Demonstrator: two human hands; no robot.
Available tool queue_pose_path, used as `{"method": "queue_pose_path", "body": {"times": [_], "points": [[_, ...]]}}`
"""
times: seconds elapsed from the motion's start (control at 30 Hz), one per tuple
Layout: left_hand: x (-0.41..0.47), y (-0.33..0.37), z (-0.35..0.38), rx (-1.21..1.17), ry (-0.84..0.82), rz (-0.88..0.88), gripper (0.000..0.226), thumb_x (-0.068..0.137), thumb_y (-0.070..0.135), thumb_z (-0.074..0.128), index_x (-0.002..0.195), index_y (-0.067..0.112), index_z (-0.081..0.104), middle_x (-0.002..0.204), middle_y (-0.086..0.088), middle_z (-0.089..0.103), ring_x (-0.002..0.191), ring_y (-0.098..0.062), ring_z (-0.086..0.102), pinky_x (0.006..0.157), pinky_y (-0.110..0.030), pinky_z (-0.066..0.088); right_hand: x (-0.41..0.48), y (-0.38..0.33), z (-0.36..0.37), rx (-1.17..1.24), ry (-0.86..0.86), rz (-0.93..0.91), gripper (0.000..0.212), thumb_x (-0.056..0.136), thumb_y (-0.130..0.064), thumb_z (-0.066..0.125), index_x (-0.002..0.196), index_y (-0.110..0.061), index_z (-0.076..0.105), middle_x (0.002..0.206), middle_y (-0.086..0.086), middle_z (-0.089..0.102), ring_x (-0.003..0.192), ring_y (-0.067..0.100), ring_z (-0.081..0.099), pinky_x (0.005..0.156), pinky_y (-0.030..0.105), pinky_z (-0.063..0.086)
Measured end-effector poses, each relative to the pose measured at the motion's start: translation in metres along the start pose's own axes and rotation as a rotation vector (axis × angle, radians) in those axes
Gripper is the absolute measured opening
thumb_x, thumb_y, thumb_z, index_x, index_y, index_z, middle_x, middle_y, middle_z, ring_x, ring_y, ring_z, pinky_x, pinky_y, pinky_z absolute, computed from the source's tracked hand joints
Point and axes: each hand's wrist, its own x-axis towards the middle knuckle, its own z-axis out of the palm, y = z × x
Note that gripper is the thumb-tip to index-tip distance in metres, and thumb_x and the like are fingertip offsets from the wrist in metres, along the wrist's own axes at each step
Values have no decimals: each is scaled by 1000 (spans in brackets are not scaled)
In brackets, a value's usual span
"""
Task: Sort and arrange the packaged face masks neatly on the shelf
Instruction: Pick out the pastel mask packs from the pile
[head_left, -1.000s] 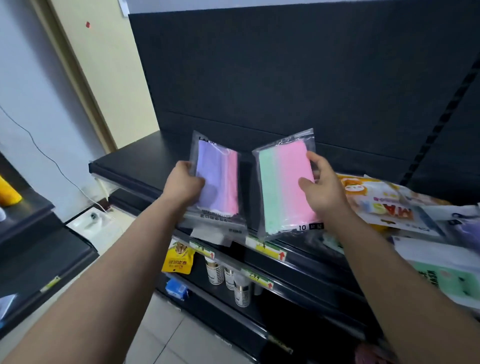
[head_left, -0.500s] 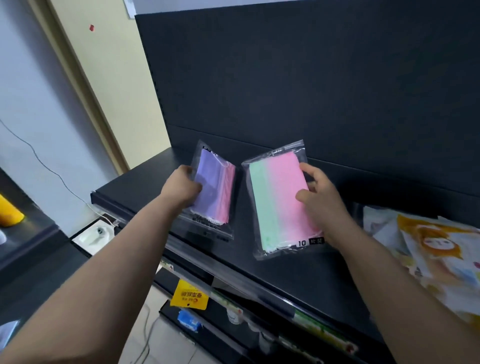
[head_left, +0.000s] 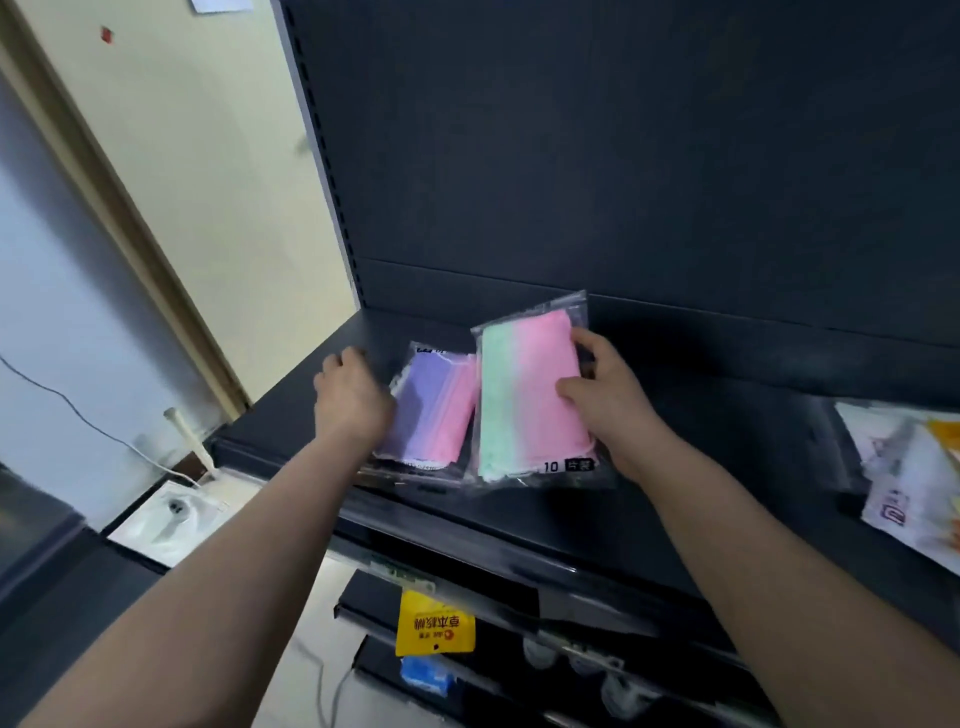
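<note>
Two mask packs are lying side by side on the black shelf (head_left: 649, 519). The left hand (head_left: 350, 397) is curled on the left edge of the purple pack (head_left: 434, 410); I cannot tell if it is gripping. The right hand (head_left: 605, 395) is pinching the green-pink pack (head_left: 519, 405), tilting its top edge up.

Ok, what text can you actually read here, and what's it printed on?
"10": bottom edge of the green-and-pink mask pack; characters beside it unreadable.
Purple-and-pink mask pack: print blurred.
Yellow hanging tag: upside-down characters, unreadable.
Packs at right: blurred.
</note>
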Motion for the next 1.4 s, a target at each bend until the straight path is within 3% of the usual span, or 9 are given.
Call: {"method": "queue_pose_path", "body": {"times": [0.1,0.17,0.3,0.43,0.57,0.73,1.0,1.23,1.4], "points": [[8,-2,-19,-84,54,106,49,86,4,47,135,3,43,135,-19,47,124,-39,43,98,-45,38,10,-2,48,32,12,49,58,85,-1,50,139,-21,40,120,2,57,100,19,59,81,30,52],[13,1,-30,-150,69,175,47,87,4,45,134,5,45,135,-17,49,124,-37,45,98,-43,39,15,2,79,-48,2,68,61,85,-11,54,143,-19,36,130,7,54,110,24,57,92,36,50],[13,12,-38,-240,70,252,45,90,8,46,135,9,45,136,-12,50,122,-30,50,101,-41,42,13,19,114,-724,-37,111,67,89,-40,53,146,-14,27,145,14,29,130,33,33,103,41,37],[11,23,-31,-183,-21,323,39,91,8,48,130,11,52,131,-10,57,120,-29,54,96,-37,43,2,13,95,-818,-6,50,55,93,-45,45,142,-20,37,154,10,18,138,32,21,109,46,28],[-5,47,-7,-126,-171,419,31,91,9,48,118,13,62,122,-7,65,112,-28,59,92,-32,45,-21,4,26,-1034,26,-85,43,98,-31,41,140,-22,41,149,4,34,131,25,34,102,42,34],[-57,110,38,-139,-318,585,29,90,13,52,118,14,63,120,-7,67,112,-26,61,98,-35,47,-67,11,-69,-1338,151,22,50,85,-12,50,135,-16,44,143,8,36,129,28,35,99,42,32],[-183,238,93,-164,-468,831,27,93,18,52,118,20,64,120,-1,66,111,-21,59,92,-33,49,-165,43,-234,-1306,416,150,45,87,-18,49,132,-23,48,142,2,42,131,25,36,99,41,36],[-317,339,135,-14,-427,1157,29,93,22,49,120,22,62,124,-1,62,117,-24,52,89,-38,48,-263,73,-375,-1298,579,269,43,90,-20,49,133,-24,48,136,-1,48,125,26,44,94,39,41],[-386,399,153,-36,-521,1217,27,94,26,50,119,25,62,126,2,61,119,-20,53,88,-33,45,-312,89,-440,-1275,651,359,44,90,-19,48,134,-24,47,137,0,48,124,27,45,93,40,42]]}}
